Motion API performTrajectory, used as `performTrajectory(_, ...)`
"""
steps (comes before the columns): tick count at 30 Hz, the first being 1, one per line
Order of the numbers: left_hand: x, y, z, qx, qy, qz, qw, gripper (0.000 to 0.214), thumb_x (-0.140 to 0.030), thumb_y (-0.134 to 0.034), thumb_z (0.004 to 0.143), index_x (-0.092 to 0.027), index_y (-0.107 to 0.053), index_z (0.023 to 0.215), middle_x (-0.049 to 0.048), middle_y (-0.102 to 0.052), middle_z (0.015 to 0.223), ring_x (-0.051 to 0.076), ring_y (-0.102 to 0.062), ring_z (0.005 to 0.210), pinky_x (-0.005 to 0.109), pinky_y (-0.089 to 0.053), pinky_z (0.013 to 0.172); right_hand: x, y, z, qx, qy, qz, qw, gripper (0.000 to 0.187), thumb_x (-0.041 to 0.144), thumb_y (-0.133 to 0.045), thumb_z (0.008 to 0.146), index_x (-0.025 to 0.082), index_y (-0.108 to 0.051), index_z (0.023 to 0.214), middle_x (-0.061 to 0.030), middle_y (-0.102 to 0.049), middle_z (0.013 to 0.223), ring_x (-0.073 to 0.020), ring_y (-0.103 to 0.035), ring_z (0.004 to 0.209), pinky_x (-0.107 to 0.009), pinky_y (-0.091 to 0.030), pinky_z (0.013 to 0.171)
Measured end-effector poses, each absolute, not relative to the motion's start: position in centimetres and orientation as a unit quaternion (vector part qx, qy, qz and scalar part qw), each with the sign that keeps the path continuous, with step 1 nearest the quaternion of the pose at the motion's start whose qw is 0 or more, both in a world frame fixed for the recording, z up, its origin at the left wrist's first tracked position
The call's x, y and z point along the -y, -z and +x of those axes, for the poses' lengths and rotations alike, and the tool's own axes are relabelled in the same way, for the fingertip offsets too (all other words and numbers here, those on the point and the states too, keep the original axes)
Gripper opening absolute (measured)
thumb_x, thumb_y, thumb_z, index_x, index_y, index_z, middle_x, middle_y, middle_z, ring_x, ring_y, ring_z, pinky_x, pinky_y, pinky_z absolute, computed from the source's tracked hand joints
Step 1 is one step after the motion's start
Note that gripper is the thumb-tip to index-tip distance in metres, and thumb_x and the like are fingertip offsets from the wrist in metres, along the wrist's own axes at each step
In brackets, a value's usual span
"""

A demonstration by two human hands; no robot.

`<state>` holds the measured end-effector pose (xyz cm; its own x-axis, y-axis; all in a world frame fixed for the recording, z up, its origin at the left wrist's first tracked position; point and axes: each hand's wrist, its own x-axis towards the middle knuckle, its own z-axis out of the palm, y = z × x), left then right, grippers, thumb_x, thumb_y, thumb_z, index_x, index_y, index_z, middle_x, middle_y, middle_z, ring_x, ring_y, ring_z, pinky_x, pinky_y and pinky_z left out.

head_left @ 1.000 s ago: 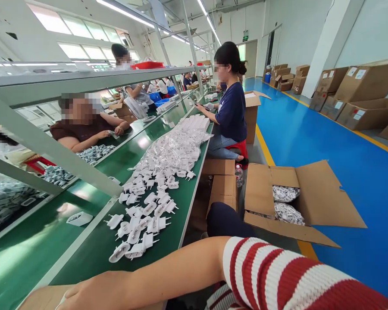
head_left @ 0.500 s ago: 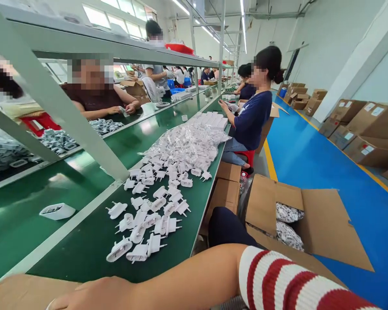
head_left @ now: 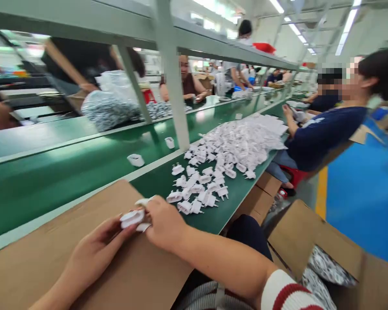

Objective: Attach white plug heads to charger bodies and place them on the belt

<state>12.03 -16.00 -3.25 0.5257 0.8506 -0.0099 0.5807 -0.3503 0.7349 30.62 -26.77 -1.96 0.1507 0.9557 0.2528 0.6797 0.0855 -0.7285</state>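
Note:
My left hand (head_left: 95, 247) and my right hand (head_left: 163, 221) meet over a brown cardboard sheet (head_left: 35, 254) at the near end of the green bench. Both pinch the same white plug part (head_left: 132, 217), the left from below, the right from the side. A second white piece (head_left: 144, 201) sticks up by my right fingers. Just beyond my right hand lie several loose white plug parts (head_left: 197, 196), leading up to a large heap of them (head_left: 245, 140).
A green conveyor (head_left: 67, 168) runs along the left with single white housings (head_left: 136, 160) on it. Grey frame posts (head_left: 174, 86) rise from the bench. A person in a dark blue top (head_left: 323, 135) sits to the right. An open carton (head_left: 330, 258) stands on the floor by my knee.
The view has swung left and down. My hands, earlier at the bottom edge, now show fully on the cardboard sheet, pinching a white plug part.

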Motion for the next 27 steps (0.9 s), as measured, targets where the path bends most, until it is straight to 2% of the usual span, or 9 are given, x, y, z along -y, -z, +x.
performTrajectory(3,17.1,2.3,12.8,-0.401,-0.225,0.767,0.448,0.059,-0.079,-0.075,0.073,-0.034,-0.077,0.110,0.0015,-0.081,0.113,0.036,-0.075,0.108,0.049,-0.060,0.104,27.1,2.0,30.4,0.621,-0.187,-0.637,0.416,0.058,0.022,-0.069,0.090,0.014,-0.053,0.145,-0.0154,-0.060,0.138,-0.0258,-0.066,0.126,-0.038,-0.054,0.112)
performTrajectory(6,17.7,1.8,13.3,-0.367,-0.255,0.750,0.488,0.063,-0.074,-0.079,0.075,-0.024,-0.074,0.112,0.0094,-0.080,0.116,0.034,-0.075,0.109,0.046,-0.059,0.103,27.8,1.3,30.7,0.628,-0.191,-0.628,0.419,0.059,0.026,-0.073,0.091,0.011,-0.053,0.145,-0.0171,-0.058,0.140,-0.0257,-0.063,0.130,-0.039,-0.052,0.115)
performTrajectory(11,15.6,0.6,12.6,-0.392,-0.274,0.750,0.456,0.066,-0.069,-0.083,0.073,-0.023,-0.073,0.119,0.0102,-0.078,0.122,0.033,-0.075,0.110,0.041,-0.058,0.100,28.4,-1.8,35.0,0.663,-0.108,-0.691,0.267,0.043,0.018,-0.058,0.097,0.018,-0.063,0.140,-0.0127,-0.063,0.138,-0.0263,-0.060,0.131,-0.040,-0.052,0.110)
performTrajectory(13,13.0,-0.1,12.5,-0.428,-0.305,0.743,0.414,0.064,-0.066,-0.084,0.072,-0.023,-0.072,0.118,0.0090,-0.078,0.123,0.031,-0.074,0.110,0.039,-0.057,0.101,27.5,-3.0,37.5,0.636,-0.078,-0.741,0.200,0.045,0.013,-0.054,0.098,0.018,-0.063,0.142,-0.0122,-0.064,0.142,-0.0253,-0.056,0.136,-0.037,-0.048,0.114)
performTrajectory(16,7.5,-0.9,12.6,-0.497,-0.347,0.709,0.360,0.053,-0.051,-0.084,0.073,-0.021,-0.070,0.115,0.0075,-0.078,0.121,0.027,-0.073,0.108,0.036,-0.055,0.100,25.0,-4.0,40.6,0.596,-0.068,-0.783,0.166,0.053,0.006,-0.048,0.097,0.011,-0.058,0.149,-0.0189,-0.060,0.149,-0.0303,-0.050,0.143,-0.041,-0.042,0.118)
performTrajectory(19,2.1,-1.0,13.1,-0.558,-0.377,0.669,0.314,0.048,-0.036,-0.080,0.075,-0.017,-0.066,0.117,0.0095,-0.077,0.120,0.026,-0.072,0.107,0.035,-0.053,0.099,22.5,-3.8,42.0,0.572,-0.083,-0.801,0.155,0.058,0.004,-0.049,0.094,0.009,-0.056,0.151,-0.0233,-0.061,0.148,-0.0350,-0.050,0.144,-0.046,-0.044,0.113)
performTrajectory(23,-2.1,-0.5,13.6,-0.598,-0.381,0.645,0.286,0.045,-0.028,-0.077,0.076,-0.013,-0.064,0.116,0.0118,-0.075,0.117,0.027,-0.070,0.107,0.038,-0.052,0.100,21.0,-2.6,42.6,0.559,-0.117,-0.801,0.180,0.052,0.002,-0.055,0.086,0.015,-0.068,0.135,-0.0175,-0.071,0.133,-0.0310,-0.066,0.122,-0.041,-0.050,0.100)
performTrajectory(25,-2.2,-0.4,13.9,-0.621,-0.381,0.632,0.265,0.053,-0.027,-0.077,0.075,-0.010,-0.062,0.123,0.0174,-0.069,0.130,0.032,-0.065,0.118,0.043,-0.049,0.107,21.0,-2.0,43.0,0.551,-0.129,-0.794,0.222,0.042,0.005,-0.059,0.085,0.017,-0.072,0.124,-0.0143,-0.075,0.123,-0.0285,-0.070,0.113,-0.040,-0.052,0.097)
performTrajectory(27,-1.2,-0.5,14.3,-0.628,-0.413,0.635,0.180,0.070,-0.029,-0.078,0.076,-0.007,-0.054,0.139,0.0223,-0.053,0.152,0.038,-0.050,0.139,0.050,-0.038,0.120,21.1,-1.7,43.3,0.537,-0.144,-0.783,0.279,0.035,0.016,-0.064,0.089,0.018,-0.072,0.122,-0.0119,-0.076,0.117,-0.0260,-0.071,0.107,-0.039,-0.053,0.096)
